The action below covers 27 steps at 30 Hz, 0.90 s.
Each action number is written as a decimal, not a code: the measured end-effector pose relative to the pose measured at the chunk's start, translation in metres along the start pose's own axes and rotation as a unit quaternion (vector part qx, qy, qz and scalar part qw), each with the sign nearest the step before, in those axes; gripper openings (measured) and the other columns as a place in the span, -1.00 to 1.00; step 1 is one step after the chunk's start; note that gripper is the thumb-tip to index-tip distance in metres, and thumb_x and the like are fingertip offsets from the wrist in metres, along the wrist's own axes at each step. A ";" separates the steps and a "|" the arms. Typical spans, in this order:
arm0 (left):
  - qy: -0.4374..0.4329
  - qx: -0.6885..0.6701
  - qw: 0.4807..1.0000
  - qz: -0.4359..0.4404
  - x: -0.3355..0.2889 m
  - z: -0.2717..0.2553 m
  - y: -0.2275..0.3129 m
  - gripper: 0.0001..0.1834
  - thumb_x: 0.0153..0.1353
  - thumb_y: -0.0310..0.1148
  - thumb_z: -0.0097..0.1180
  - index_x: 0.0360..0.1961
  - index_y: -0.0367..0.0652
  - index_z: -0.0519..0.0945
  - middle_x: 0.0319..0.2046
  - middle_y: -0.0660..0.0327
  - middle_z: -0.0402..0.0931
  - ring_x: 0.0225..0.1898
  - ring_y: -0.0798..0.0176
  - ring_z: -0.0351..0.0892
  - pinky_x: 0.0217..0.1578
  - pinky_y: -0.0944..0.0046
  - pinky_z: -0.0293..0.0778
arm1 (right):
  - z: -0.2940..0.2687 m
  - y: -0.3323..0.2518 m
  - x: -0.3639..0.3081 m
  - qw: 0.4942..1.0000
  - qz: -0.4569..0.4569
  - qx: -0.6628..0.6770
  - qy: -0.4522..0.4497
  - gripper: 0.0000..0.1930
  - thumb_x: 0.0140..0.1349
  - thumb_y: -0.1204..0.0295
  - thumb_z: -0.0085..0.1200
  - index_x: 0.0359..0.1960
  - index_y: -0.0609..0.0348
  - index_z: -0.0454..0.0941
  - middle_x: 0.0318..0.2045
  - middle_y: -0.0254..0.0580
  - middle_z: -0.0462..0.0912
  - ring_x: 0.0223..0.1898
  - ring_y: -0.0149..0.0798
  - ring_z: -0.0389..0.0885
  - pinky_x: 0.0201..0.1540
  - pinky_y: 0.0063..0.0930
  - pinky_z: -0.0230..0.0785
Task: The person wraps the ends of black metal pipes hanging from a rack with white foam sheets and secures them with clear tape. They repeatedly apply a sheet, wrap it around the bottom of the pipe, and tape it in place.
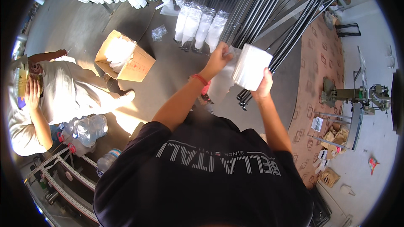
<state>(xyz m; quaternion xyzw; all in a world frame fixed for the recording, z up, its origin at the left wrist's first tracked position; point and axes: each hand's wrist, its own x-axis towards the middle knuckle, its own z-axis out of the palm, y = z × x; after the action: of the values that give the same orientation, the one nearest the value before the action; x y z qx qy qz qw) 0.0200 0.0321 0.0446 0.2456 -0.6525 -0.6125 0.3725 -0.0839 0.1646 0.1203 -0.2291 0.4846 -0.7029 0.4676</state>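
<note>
In my right hand [264,86] is a thick roll of whitish plastic film [252,67], gripped at its right side. My left hand [220,59] is closed, pinching a loose stretch of film [221,85] that comes off the roll and hangs down on its left. Just beyond both hands stand bundles of long black rods [261,10], some reaching down behind the roll. To the left of these, several more rods have their near ends wrapped in white plastic [193,23].
An open cardboard box [136,63] with white material inside stands on the floor at left. Beside it a person in light clothes [69,88] holds something yellow. Large water bottles [90,128] and a metal frame [69,185] lie nearer. A machine [357,95] stands by the right wall.
</note>
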 end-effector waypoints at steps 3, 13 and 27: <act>-0.003 -0.017 1.000 -0.004 -0.002 0.002 -0.001 -0.77 -0.01 -0.59 0.05 -0.44 -0.21 0.22 -0.53 0.27 0.21 -0.46 0.40 0.20 -0.41 0.38 0.25 | 0.005 0.023 0.021 0.974 -0.021 0.222 0.045 -0.24 0.00 -0.19 -0.14 0.06 0.21 0.23 -0.07 0.00 0.42 -0.11 0.07 0.43 -0.02 -0.04 0.27; -0.078 -0.290 0.950 -0.088 -0.004 0.000 0.020 -0.85 0.04 -0.42 -0.06 -0.34 -0.17 0.33 -0.43 0.32 0.29 -0.29 0.42 0.28 -0.15 0.44 0.19 | -0.004 0.030 0.037 0.944 -0.014 0.329 0.007 -0.18 -0.06 -0.29 -0.20 0.00 0.22 0.29 -0.16 0.03 0.45 -0.22 0.02 0.46 0.03 0.06 0.20; -0.161 -0.307 0.924 -0.161 0.000 0.010 0.024 -0.82 0.17 -0.36 -0.11 -0.28 -0.21 0.45 -0.35 0.31 0.42 -0.29 0.44 0.37 -0.24 0.43 0.28 | -0.036 0.028 0.031 0.992 -0.046 0.114 -0.010 -0.31 -0.09 0.02 0.11 0.02 0.24 0.30 -0.06 -0.10 0.45 -0.03 -0.08 0.42 0.07 -0.22 0.24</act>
<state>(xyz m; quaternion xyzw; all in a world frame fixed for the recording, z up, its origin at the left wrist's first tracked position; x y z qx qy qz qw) 0.0156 0.0408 0.0685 0.1186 -0.4350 -0.8660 0.2161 -0.1139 0.1520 0.0762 -0.2031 0.3857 -0.7721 0.4625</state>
